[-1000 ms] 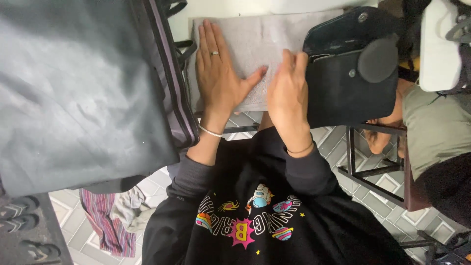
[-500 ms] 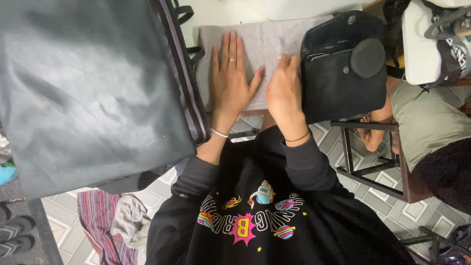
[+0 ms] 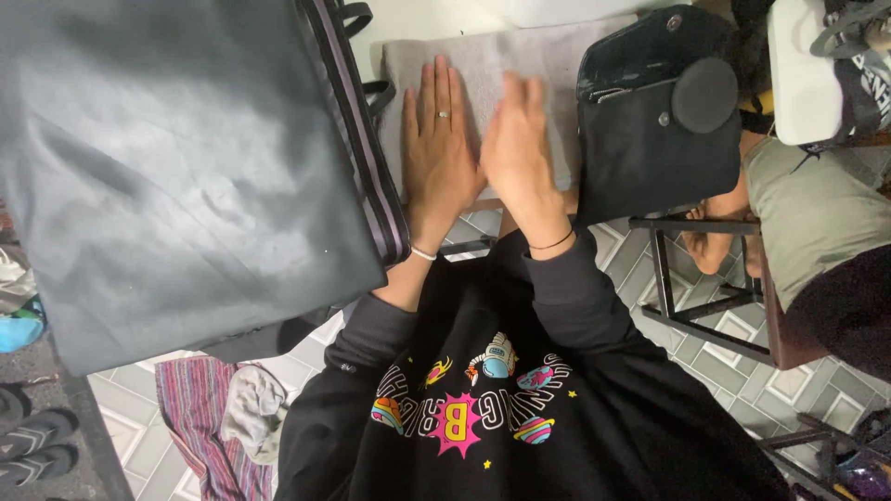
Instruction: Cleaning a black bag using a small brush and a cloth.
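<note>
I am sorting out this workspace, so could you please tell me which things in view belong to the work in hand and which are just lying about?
In hand:
grey cloth
left hand, flat on the cloth
right hand, on the cloth

Lying about:
large bag
black pouch
striped cloth
sandals

Left hand (image 3: pixel 438 148) flat, palm down, fingers together and extended (ring on 1 finger, thin band at wrist), right hand (image 3: pixel 520 153) just beside it, open, fingers blurred, both forearms in dark sleeves, reaching forward
</note>
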